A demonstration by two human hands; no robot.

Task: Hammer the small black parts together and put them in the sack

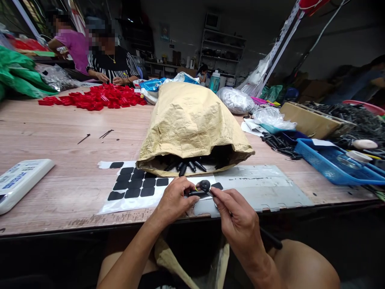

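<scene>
Close to the table's front edge, my left hand is closed, thumb and fingers pinching a slim black tube-shaped part. A black round-headed piece sits at the tube, between both hands. My right hand pinches at the lower right edge of this round piece; its fingertips hide part of it. A little yellow shows beside the left fingertips. Just behind lies the open mouth of a tan paper sack, with several black tubes inside. Under the hands is a white sheet with black rounded-square stickers.
A grey board lies to the right, near a blue tray and black parts. A white device stands at left. Red pieces are piled farther back, where a person in striped sleeves sits.
</scene>
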